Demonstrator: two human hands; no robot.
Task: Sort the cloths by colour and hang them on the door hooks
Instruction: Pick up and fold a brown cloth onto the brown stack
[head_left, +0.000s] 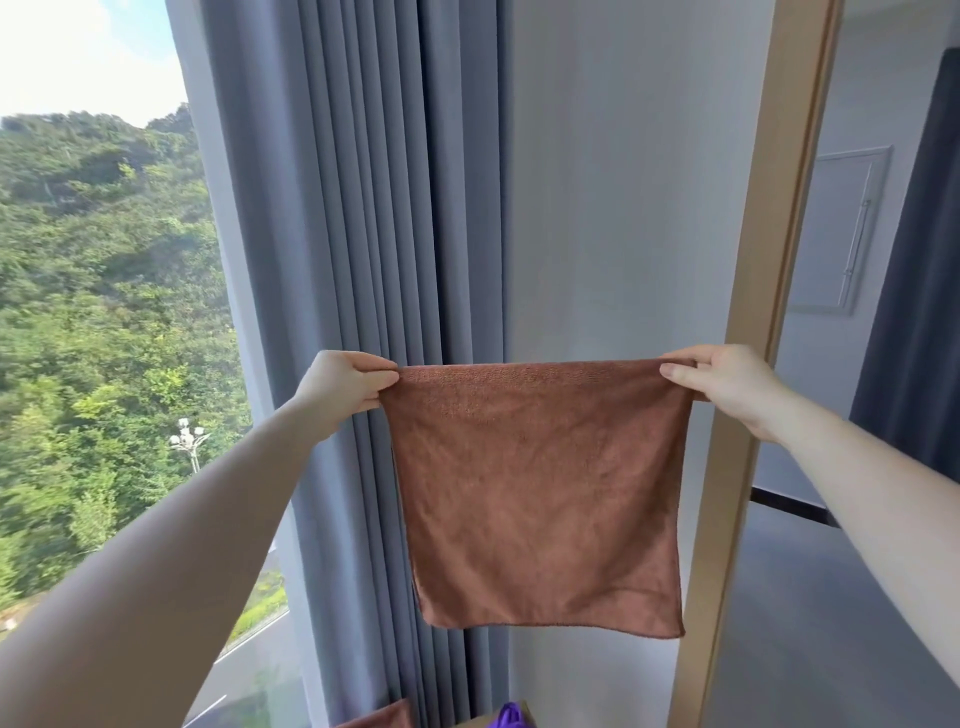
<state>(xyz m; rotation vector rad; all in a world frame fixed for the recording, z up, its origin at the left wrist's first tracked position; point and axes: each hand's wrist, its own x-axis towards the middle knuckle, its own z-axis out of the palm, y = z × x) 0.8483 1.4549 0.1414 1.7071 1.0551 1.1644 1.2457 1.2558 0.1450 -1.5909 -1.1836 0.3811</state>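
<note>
Both hands pinch the top edge of a rust-brown square microfibre cloth (540, 493). The left hand (348, 382) closes thumb and curled fingers on the left corner, and the right hand (727, 384) does the same on the right corner. The cloth hangs flat and spread between them in mid-air, in front of the wall and touching nothing else.

Working down by size from my remote seat, I see a tall window (104, 312) onto green hillside filling the left. Next to it is a grey pleated curtain (363, 208), then a plain pale wall (623, 182). A light wooden door frame (769, 260) runs up just behind the right hand. At the bottom edge a second rust-brown cloth corner (384, 717) shows. Beside it is a small purple bundle (511, 716), probably another cloth, though it is cropped too hard for me to be sure.

I judge this to be the check-and-present step: one cloth is shaken out and its colour is plain, ready for hanging. At least two other pieces wait below, so the sort looks far from finished.

No door hook shows anywhere in this view. The next move therefore calls for turning toward the door, likely to the right past the frame, and finding the hook meant for the brown cloths. One hand would then need to gather the top edge or a corner so it catches over the hook. The other hand should keep the cloth from slipping.
</note>
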